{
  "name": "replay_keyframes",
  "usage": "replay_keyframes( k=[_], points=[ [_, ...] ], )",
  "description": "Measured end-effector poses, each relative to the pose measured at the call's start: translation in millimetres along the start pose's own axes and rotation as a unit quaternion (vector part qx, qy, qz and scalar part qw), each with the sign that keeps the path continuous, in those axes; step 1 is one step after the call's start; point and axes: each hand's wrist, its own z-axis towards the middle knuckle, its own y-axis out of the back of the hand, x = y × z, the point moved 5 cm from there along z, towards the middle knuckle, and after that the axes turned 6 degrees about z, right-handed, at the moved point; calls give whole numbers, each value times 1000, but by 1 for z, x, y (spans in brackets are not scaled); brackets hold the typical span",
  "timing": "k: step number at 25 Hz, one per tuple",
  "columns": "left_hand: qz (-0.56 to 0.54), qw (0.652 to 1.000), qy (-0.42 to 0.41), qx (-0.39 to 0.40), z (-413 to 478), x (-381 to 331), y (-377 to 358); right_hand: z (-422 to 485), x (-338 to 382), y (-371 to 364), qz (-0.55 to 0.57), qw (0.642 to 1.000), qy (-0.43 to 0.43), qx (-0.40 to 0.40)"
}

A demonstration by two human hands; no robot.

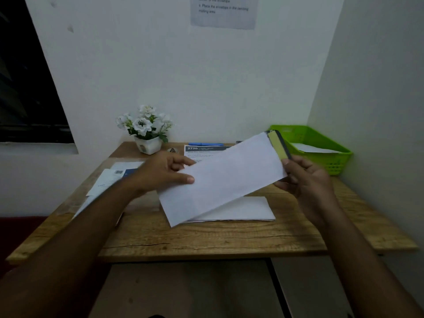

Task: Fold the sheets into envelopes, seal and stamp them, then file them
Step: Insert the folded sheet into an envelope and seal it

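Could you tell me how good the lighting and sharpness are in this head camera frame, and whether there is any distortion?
Head view: dim, flat light with no glare; the wall notice is soft, only partly legible; the left hand and the papers behind it are motion-blurred, while the envelope is fairly crisp; wide-angle distortion bends the table edge.

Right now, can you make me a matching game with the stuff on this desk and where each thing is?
Things:
1. envelope
2. flower pot
3. green basket
4. folded sheet

Places:
A. back right corner of the desk
B. held up in both hands
C. flat on the desk, under the envelope
D. back of the desk, by the wall

Pairs: 1-B, 2-D, 3-A, 4-C
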Motion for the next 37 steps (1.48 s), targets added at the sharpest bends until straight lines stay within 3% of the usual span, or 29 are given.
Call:
replay_keyframes(
  k=[3,7,9,12,16,20,25,32,37],
  points=[
    [73,996,-25,-43,18,-2,30,10,-9,-9,-6,987,-100,123],
    [161,985,-63,-2,42,2,35,32,-19,-29,-67,974,-112,184],
    [163,984,-65,-15,51,10,32,45,-29,-38,-84,974,-109,180],
    [236,965,-62,-93,64,22,22,66,-51,-43,-107,981,-107,122],
    [408,901,-110,-101,71,19,-24,77,-81,-45,-52,985,-144,76],
    [470,863,-171,-65,73,16,-63,82,-92,-42,-64,990,-112,54],
    [534,803,-217,-152,72,8,-66,81,-89,-47,-80,994,-50,48],
    [530,803,-220,-157,65,9,-62,81,-94,-41,-163,982,-64,67],
    [502,800,-271,-186,54,1,-57,75,-88,-42,-146,984,-45,94]
  ],
)
